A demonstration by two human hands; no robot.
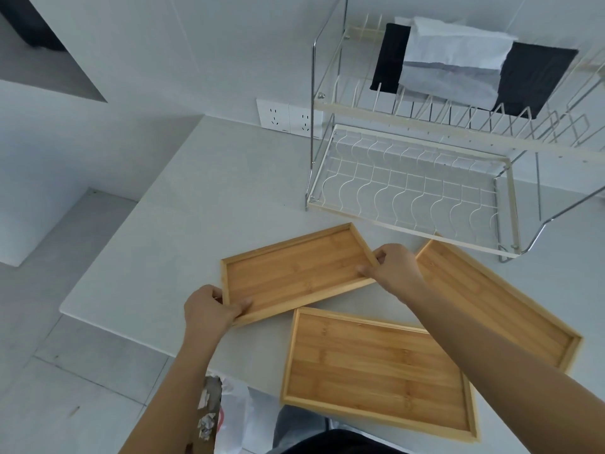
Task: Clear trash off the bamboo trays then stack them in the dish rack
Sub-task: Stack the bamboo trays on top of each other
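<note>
Three empty bamboo trays lie on the white counter. The left tray [294,273] is gripped at both short ends: my left hand [209,311] holds its near-left corner and my right hand [393,268] holds its right end. Its near edge overlaps the front tray [376,368], which lies flat at the counter's front edge. My right forearm crosses over part of the third tray [497,306], angled at the right. The two-tier wire dish rack [409,188] stands behind the trays, its lower tier holding nothing.
A black cloth [530,77] and a white-grey towel [458,57] lie on the rack's upper tier. Wall sockets [288,117] sit left of the rack. Below the counter's front edge, a white plastic bag [229,417] holds crumpled paper scraps.
</note>
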